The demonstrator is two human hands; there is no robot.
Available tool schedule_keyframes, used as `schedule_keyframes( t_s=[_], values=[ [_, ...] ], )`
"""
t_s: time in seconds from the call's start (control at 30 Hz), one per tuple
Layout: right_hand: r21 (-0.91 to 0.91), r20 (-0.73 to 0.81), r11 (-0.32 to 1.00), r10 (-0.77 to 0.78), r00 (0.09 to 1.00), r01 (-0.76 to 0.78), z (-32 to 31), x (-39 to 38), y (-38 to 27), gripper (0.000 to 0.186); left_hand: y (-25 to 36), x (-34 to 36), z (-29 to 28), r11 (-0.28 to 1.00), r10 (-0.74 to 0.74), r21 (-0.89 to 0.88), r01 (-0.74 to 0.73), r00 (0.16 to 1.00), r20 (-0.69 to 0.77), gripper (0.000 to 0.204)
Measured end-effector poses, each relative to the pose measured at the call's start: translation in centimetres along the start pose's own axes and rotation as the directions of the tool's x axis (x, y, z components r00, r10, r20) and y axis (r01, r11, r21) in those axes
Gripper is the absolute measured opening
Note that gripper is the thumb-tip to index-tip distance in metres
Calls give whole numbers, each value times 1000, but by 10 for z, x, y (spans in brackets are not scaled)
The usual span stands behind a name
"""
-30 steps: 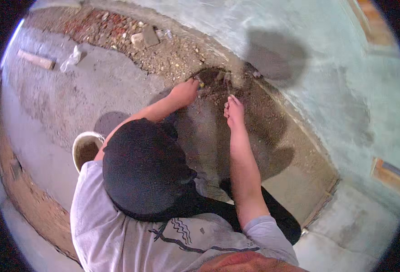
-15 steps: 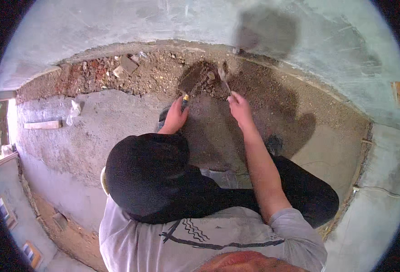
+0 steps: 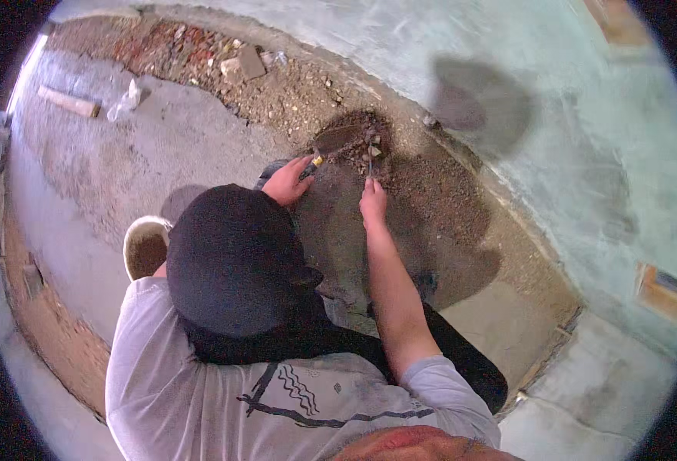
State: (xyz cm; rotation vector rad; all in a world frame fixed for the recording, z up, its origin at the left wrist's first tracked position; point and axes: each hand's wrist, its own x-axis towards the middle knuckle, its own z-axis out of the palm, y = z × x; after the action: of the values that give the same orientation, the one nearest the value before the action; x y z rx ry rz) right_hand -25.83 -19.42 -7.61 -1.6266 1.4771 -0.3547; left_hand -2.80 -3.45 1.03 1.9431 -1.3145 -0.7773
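I squat over a loose pile of dark soil and stones [image 3: 354, 119] at the upper middle, by the foot of the grey wall. My left hand [image 3: 288, 180] is closed on a tool with a yellow and black handle [image 3: 316, 162]; its wide, dark blade [image 3: 334, 138] lies in the dirt. My right hand [image 3: 373, 201] is closed on a thin-shafted metal tool [image 3: 370, 164], whose far end is among small pale stones [image 3: 375, 150] and is hard to make out. My black-clad knee hides part of the left forearm.
A whitish bucket [image 3: 129, 250] stands left of my knee. On the concrete floor [image 3: 162, 146] lie a wooden offcut [image 3: 67, 101] and a crumpled plastic bag [image 3: 127, 104]. A rubble strip [image 3: 200, 46] with broken slabs [image 3: 242, 66] runs along the wall [image 3: 553, 107].
My left hand has drawn back and down from the dirt. My right hand has moved slightly left and lower, its tool still in it. The view swung to level and back.
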Motion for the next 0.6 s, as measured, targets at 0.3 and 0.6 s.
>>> schedule_keyframes(
  t_s=[0.3,0.6],
  values=[
    [518,-7,850,-107,994,95,-80,-6,-105,26,-11,-1,4,999,34,-22,-34,999,10,57],
    [483,83,861,134,987,-158,-54,-53,-57,27,-8,-2,0,999,10,-41,-9,1000,7,56]
  ],
)
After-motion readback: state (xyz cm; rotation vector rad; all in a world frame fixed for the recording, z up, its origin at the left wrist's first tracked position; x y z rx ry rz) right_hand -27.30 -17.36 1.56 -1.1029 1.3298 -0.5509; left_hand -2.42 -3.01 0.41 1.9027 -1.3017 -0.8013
